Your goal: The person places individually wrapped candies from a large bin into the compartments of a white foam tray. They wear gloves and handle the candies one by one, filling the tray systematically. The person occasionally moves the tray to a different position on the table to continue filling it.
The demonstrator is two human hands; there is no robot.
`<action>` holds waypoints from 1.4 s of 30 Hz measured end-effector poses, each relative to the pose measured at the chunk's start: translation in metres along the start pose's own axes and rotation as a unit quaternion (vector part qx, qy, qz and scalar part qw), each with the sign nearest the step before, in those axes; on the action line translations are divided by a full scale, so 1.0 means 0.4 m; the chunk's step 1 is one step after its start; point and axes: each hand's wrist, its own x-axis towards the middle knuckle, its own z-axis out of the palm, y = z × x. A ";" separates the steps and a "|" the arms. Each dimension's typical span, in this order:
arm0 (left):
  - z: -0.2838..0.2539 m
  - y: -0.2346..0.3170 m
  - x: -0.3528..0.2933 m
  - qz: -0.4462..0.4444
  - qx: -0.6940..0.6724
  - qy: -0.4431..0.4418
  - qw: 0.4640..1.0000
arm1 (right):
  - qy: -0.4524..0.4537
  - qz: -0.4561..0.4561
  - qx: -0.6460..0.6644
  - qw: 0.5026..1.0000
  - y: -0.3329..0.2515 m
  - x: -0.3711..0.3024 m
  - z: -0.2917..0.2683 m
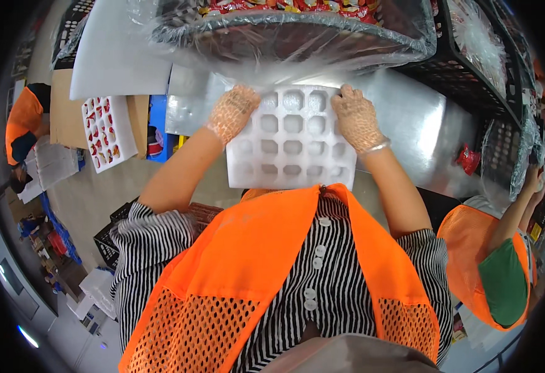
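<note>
A white foam tray [291, 146] with rows of empty square pockets lies on the shiny metal table [409, 118] in front of me. My left hand [232, 112], in a thin clear glove, grips the tray's far left corner. Gloved the same way, my right hand [356, 118] holds the far right corner. Just beyond the tray stands a large round basin [297, 28] lined with clear plastic film and filled with red wrapped items.
A second foam tray [106, 132] partly filled with red pieces lies on a cardboard surface at left, next to a white foam sheet [120, 53]. Black plastic crates [471, 56] stand at right. Another person in an orange vest [496, 261] works at right, a third at far left [23, 124].
</note>
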 end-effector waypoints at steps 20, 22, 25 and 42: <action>-0.003 -0.094 0.051 -0.386 -0.524 0.424 0.630 | 0.117 0.051 0.017 0.992 0.015 -0.018 0.065; 0.013 -0.095 -0.003 -0.400 -0.463 0.371 0.699 | 0.130 0.050 0.002 0.990 0.031 -0.013 0.060; 0.063 -0.049 -0.036 -0.316 -0.445 0.147 0.825 | 0.142 0.057 -0.037 0.988 0.054 0.009 0.050; -0.582 -0.198 0.335 0.229 -0.003 0.154 0.961 | -0.036 -0.075 -0.021 0.996 0.298 0.720 -0.287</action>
